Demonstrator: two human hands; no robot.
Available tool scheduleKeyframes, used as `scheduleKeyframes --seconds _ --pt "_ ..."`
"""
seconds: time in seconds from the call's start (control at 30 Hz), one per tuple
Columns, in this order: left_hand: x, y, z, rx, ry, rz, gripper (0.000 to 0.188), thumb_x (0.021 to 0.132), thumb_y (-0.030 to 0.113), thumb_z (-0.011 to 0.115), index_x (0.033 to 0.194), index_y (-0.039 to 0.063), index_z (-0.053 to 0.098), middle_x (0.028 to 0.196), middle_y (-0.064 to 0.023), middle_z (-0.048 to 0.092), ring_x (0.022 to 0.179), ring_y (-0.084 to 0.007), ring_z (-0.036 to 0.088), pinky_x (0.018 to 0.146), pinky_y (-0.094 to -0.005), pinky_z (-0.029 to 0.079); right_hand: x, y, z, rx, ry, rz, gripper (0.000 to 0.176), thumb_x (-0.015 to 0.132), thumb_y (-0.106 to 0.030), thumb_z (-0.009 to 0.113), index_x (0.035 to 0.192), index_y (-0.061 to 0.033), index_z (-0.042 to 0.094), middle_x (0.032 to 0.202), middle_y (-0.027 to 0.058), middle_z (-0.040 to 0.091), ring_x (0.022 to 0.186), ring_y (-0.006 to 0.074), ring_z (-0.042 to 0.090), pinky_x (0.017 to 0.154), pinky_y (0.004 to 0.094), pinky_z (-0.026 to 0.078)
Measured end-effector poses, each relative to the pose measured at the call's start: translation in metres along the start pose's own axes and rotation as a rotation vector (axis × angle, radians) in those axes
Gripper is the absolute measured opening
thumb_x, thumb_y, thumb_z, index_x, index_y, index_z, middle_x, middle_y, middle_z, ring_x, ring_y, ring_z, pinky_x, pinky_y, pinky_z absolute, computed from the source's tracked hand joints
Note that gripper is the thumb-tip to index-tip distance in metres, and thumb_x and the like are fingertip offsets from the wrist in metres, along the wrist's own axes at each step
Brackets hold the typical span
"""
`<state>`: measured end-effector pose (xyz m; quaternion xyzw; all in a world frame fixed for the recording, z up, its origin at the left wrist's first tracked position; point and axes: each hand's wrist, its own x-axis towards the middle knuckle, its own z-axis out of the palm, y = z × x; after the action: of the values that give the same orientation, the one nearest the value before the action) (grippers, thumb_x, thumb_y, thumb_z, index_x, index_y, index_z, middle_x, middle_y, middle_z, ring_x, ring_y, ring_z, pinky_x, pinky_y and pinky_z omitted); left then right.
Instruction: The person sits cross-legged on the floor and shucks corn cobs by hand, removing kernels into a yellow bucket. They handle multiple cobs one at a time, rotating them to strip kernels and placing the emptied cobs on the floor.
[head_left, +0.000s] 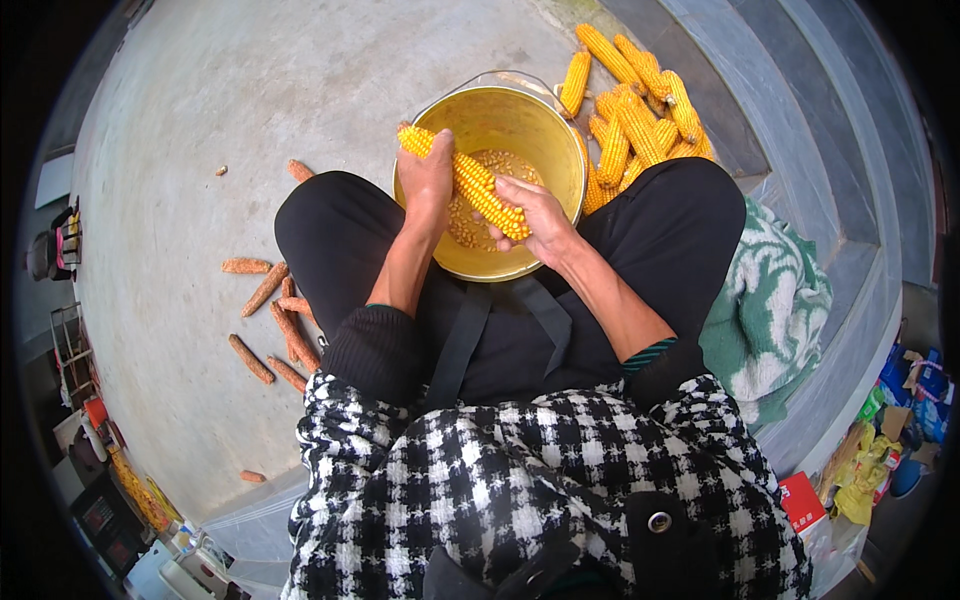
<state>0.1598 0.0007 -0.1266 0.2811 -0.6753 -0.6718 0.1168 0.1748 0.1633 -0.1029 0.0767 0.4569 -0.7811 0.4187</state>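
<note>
A yellow ear of corn (478, 184) is held slantwise over a yellow bucket (491, 112) with a wire handle. My left hand (427, 174) grips its upper left end, thumb along the kernels. Around the lower right end my right hand (536, 217) is closed, with the thumb on the kernels and the fingertips beneath. Loose corn kernels (469, 225) lie on the bottom of the bucket, which stands between my bent knees. Part of the bucket's inside is hidden by the hands and the ear.
Unshelled ears of corn (637, 124) are heaped beyond my right knee. Bare corn cobs (292, 334) lie on the concrete floor (172, 225) by my left knee. A green and white cloth (772, 307) rests beside grey stone steps (810, 127). Bags and boxes crowd the lower right edge.
</note>
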Motion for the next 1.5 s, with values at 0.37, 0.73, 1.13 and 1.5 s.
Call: scheduleKeyframes --seconds 0.37,0.73,1.13,1.5 --pt "-0.001 0.002 0.000 0.136 0.017 0.031 0.026 0.088 0.023 0.061 0.101 0.004 0.048 0.080 -0.0043 0.055 0.066 -0.0114 0.053 0.053 -0.0281 0.044 0.002 0.005 0.005 -0.308 0.106 -0.219 0.037 0.099 -0.032 0.045 0.106 0.0016 0.059 0.067 0.0051 0.054 0.048 0.0121 0.053 0.035 0.0231 0.037" --pt "-0.002 0.006 0.003 0.055 0.011 0.164 0.035 0.086 0.026 0.064 0.102 -0.003 0.051 0.083 -0.0094 0.059 0.073 -0.0190 0.057 0.067 -0.0344 0.048 0.011 0.008 -0.003 -0.064 0.148 -0.042 0.041 0.097 -0.040 0.048 0.096 -0.0001 0.059 0.072 0.0072 0.059 0.050 0.0147 0.056 0.037 0.0252 0.042" --pt "-0.001 0.010 0.004 -0.048 -0.050 -0.114 0.021 0.086 0.021 0.062 0.092 0.002 0.055 0.073 -0.0037 0.056 0.059 -0.0139 0.054 0.049 -0.0313 0.043 0.001 -0.003 0.004 0.024 0.017 -0.020 0.042 0.097 -0.038 0.051 0.121 -0.0036 0.055 0.082 0.0084 0.061 0.055 0.0141 0.057 0.039 0.0233 0.042" --pt "-0.006 0.013 0.002 -0.027 -0.108 -0.231 0.021 0.087 0.024 0.062 0.086 0.004 0.057 0.070 -0.0031 0.056 0.055 -0.0124 0.052 0.046 -0.0294 0.041 0.000 -0.002 0.001 -0.162 -0.021 -0.060 0.048 0.098 -0.029 0.050 0.136 0.0003 0.042 0.085 0.0083 0.061 0.057 0.0128 0.057 0.040 0.0242 0.044"
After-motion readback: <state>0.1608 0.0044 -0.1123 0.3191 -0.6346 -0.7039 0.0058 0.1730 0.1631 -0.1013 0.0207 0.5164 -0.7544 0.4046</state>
